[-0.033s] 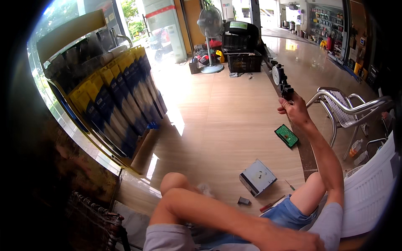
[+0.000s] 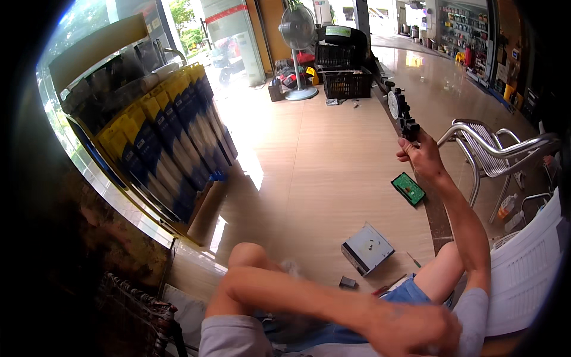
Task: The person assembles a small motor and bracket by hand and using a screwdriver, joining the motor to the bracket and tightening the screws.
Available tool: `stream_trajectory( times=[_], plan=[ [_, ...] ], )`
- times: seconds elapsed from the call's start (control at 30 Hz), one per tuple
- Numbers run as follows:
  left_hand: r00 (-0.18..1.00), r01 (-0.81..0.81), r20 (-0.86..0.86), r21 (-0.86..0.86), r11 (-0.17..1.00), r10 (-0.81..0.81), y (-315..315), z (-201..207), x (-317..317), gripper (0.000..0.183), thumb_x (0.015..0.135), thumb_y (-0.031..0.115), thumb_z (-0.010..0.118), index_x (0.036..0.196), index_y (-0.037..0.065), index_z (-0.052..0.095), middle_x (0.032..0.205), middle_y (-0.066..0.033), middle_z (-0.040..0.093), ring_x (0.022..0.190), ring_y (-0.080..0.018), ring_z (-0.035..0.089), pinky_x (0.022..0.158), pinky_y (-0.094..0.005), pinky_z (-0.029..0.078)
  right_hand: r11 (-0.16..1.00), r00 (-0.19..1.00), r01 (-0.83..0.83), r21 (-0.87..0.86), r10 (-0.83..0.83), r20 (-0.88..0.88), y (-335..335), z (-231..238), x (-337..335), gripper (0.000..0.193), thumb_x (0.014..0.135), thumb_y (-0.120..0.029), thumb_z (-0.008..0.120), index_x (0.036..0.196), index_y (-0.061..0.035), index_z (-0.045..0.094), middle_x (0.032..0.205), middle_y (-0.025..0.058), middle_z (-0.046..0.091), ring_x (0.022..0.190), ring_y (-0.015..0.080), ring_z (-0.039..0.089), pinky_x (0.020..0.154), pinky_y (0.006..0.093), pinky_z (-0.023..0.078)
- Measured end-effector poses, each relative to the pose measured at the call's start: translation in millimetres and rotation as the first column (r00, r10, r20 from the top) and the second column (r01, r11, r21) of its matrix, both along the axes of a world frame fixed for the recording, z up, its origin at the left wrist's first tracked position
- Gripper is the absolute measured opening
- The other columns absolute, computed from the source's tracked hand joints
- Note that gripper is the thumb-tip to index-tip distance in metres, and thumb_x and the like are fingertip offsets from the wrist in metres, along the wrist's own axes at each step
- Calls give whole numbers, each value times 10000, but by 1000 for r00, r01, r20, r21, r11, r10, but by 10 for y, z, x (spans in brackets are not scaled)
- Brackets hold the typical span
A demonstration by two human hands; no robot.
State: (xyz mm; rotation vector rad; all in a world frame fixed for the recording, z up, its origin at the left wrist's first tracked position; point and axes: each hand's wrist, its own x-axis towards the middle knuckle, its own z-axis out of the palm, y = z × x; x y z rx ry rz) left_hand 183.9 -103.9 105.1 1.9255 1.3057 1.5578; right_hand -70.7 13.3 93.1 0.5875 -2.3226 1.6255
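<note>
Raised ahead on the right, my right hand (image 2: 422, 156) is closed on a black mechanical part with a white disc (image 2: 404, 113). Across my lap reaches my left arm; my left hand (image 2: 414, 331) is near my right upper arm, smeared by motion, its fingers unclear. Between my legs and the right hand lies a silver box-shaped unit (image 2: 370, 245) with small dark bits, perhaps screws, on top. Farther out is a green circuit board (image 2: 408, 189). A small dark block (image 2: 348, 282) and a thin screwdriver (image 2: 414, 260) rest on the floor near my knees; a red-handled tool (image 2: 380, 291) is partly hidden.
To the left stands a rack of blue-and-yellow packages (image 2: 169, 143). A standing fan (image 2: 298, 53) and stacked black crates (image 2: 347, 83) are at the back. At right are a metal chair (image 2: 485, 149) and a white slatted surface (image 2: 526, 268), with bottles (image 2: 507, 206) between.
My left hand has shifted slightly upward and away from my body, blurred. The right hand keeps its hold on the black part, almost still.
</note>
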Motion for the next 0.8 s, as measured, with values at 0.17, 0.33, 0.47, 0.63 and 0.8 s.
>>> stream_trajectory(
  times=[0.17,0.33,0.47,0.63,0.8],
  plan=[
    [118,-709,644,-478,518,756,-1343,-289,-1458,612,1044,555,430,1274,11,594,1142,-147,657,1036,-255,646,953,-390,509,979,991,65,192,-40,-129,-162,-73,678,207,928,-68,676,1071,35,567,933,130,653,761,198,711,638,314,579],
    [93,-530,943,-224,818,318,-1185,-288,-1535,855,969,767,264,1435,78,458,1255,-107,598,1071,-237,603,976,-412,488,903,885,138,408,72,-460,-179,-235,965,303,820,55,665,1106,9,573,960,173,610,801,357,670,660,387,549],
    [-19,-537,970,-213,816,240,-1109,-524,-1525,813,990,737,195,1442,101,422,1327,-187,584,1208,-376,566,1061,-466,422,872,892,108,478,128,-434,-284,-479,1047,319,798,11,703,1093,-10,585,912,161,580,713,371,638,588,427,525],
    [-115,-579,977,-211,787,177,-1075,-827,-1520,786,1002,711,187,1390,73,435,1234,-244,608,1123,-406,624,998,-514,498,842,908,8,539,219,-356,-397,-766,1054,283,765,4,730,1015,24,598,864,140,563,572,309,617,500,381,504],
    [-284,-537,947,-286,793,149,-1082,-1089,-1486,798,991,727,218,1382,69,445,1161,-243,629,1053,-410,651,940,-525,529,835,938,-63,547,236,-253,-370,-884,1104,292,749,-34,775,990,13,617,819,120,573,589,284,631,509,362,509]
  ],
)
